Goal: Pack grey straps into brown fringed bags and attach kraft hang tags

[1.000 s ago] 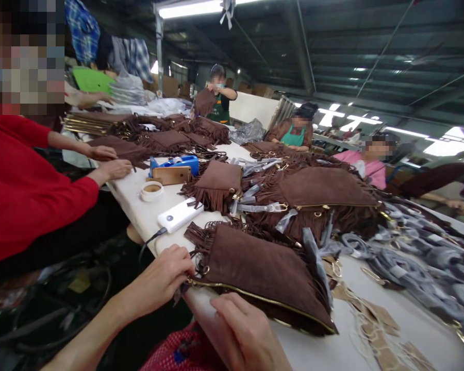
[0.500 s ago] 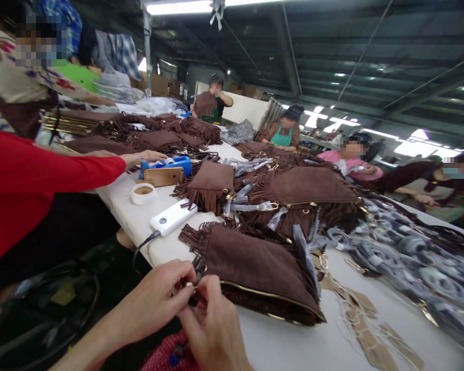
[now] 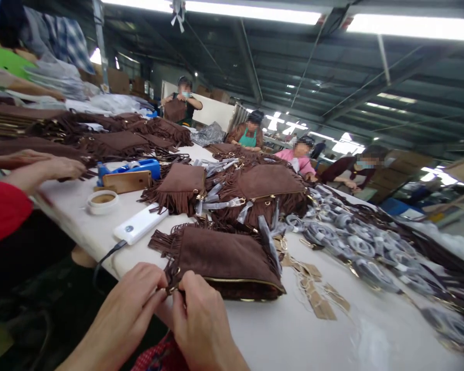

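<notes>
Pinching small gold hardware [image 3: 172,289] at the near-left corner of the brown fringed bag [image 3: 226,253], head view: left hand [image 3: 133,299] and right hand [image 3: 201,315] both narrow, fingertips close together. Bag lies on desk [image 3: 266,330] by near edge, zipper toward person. White power bank [image 3: 140,223] left of bag, paper tags [image 3: 313,292] right, more fringed bags [image 3: 268,181] behind.

On the desk [image 3: 263,337], a white power bank [image 3: 141,223] with a dark cable [image 3: 107,253] plugged in lies near a round white item [image 3: 102,208]. Just behind, a gold phone [image 3: 127,181] stands on edge before a blue tape dispenser [image 3: 151,166]. Crumpled plastic [image 3: 209,134] lies farther back. Plaid cloth [image 3: 70,42] hangs at upper left; a long light [image 3: 251,13] glows overhead.
</notes>
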Motion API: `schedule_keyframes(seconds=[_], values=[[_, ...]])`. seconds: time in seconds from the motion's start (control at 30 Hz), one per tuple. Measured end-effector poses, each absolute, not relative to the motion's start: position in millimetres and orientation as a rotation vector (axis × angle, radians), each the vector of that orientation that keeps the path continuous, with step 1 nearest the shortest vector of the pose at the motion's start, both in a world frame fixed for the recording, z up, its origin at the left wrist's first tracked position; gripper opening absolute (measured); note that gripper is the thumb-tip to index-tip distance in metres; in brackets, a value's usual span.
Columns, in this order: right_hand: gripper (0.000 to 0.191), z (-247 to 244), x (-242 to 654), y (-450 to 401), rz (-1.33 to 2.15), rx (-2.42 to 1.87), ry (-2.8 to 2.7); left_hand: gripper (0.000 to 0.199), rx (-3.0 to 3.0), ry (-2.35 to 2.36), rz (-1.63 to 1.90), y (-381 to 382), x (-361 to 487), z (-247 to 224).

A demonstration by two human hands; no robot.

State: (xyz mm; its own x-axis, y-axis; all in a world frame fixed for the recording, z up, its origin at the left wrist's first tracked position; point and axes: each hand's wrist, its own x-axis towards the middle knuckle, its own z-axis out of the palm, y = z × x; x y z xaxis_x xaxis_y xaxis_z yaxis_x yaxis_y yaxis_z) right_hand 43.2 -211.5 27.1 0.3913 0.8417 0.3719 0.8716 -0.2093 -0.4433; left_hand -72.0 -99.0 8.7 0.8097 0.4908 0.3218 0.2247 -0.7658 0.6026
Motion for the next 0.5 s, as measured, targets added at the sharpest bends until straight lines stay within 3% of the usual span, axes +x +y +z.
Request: schedule_keyframes(seconds=[0.27,0.5], values=[[0.013,20.3,113.7,-253.6,-0.289,-2.395,-1.232,0.021,2.449,0.774,0.822,-68.6,-72.4,-12.4],[0.011,8.4,204.5,-340.4,-0.039,-2.577,-0.935,0.023,2.497,0.794,0.686,-63.8,-63.0,-14.3]])
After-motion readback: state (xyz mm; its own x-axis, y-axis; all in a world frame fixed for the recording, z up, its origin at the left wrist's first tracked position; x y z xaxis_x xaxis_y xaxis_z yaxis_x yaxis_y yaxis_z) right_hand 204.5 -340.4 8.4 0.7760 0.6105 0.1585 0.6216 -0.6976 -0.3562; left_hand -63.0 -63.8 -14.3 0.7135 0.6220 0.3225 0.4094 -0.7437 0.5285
